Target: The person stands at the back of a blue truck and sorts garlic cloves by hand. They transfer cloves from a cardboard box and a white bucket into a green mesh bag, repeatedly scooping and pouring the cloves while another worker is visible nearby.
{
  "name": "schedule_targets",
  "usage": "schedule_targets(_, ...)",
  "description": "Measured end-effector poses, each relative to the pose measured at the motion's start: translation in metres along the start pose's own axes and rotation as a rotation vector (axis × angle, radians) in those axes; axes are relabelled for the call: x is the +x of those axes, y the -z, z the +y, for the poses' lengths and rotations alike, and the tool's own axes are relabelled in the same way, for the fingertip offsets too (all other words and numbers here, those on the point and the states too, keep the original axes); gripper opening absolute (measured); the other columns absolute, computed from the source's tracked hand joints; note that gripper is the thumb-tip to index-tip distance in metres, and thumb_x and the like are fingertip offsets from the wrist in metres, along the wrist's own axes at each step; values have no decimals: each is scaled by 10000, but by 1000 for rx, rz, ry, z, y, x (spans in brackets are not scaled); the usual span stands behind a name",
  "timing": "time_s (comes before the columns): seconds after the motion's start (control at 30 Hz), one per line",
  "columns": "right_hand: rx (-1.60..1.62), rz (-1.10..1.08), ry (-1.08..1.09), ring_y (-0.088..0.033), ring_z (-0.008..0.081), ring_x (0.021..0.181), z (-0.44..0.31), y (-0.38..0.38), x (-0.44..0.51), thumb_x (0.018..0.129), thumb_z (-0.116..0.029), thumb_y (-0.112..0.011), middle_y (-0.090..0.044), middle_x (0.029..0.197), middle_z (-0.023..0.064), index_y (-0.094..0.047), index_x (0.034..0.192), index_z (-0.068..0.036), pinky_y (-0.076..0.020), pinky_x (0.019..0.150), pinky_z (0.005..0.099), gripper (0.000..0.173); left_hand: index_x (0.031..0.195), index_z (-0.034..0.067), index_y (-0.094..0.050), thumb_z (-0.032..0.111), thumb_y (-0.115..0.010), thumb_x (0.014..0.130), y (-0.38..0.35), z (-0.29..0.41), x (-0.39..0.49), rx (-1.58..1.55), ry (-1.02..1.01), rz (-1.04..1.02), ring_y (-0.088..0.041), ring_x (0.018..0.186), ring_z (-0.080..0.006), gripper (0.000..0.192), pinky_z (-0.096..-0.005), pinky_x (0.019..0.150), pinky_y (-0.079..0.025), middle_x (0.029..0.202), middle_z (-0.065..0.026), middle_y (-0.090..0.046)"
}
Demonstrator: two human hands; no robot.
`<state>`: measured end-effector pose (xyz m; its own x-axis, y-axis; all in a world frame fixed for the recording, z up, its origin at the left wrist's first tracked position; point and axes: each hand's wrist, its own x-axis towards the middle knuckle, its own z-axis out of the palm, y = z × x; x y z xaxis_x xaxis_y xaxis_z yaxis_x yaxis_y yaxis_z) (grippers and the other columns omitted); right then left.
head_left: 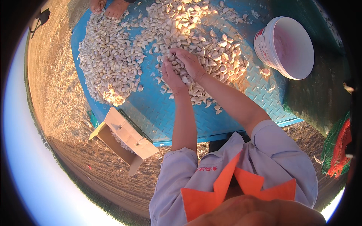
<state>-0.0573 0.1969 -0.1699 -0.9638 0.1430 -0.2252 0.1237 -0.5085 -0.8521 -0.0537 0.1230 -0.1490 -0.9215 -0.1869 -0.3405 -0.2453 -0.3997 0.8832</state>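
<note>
My left hand and my right hand are cupped toward each other, with a bunch of garlic cloves gathered between the palms. Both rest at the near part of a loose heap of cloves, which spreads around and under them on a blue metal tread-plate surface. Some cloves in the cupped hands are hidden by my fingers. To the left lies a larger, denser pile of garlic cloves, with a narrow strip of blue plate partly dividing it from the heap at my hands.
Another person's hands touch the left pile's far end. A white plastic bucket leans at the right, bearing writing. An open cardboard box, holding pale scraps, hangs at the near-left edge. Green and red mesh lies far right.
</note>
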Motion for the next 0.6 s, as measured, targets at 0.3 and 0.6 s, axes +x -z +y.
schedule_targets(0.3,455,258,1,-611,87,839,-106,10,-41,898,-109,-603,-662,945,43,-656,1056,-23,-501,740,223,187,962,-6,-672,105,-608,892,-92,49,-57,150,-94,-158,-578,905,-122,145,-250,783,-473,1007,-65,-622)
schedule_targets(0.6,312,506,344,-613,160,892,-251,158,-88,939,-236,-460,-629,1008,73,-607,1062,-49,-499,776,286,267,818,19,-712,172,-682,729,-286,28,-157,426,-315,-484,-598,864,-298,180,-369,814,-471,948,-134,-625)
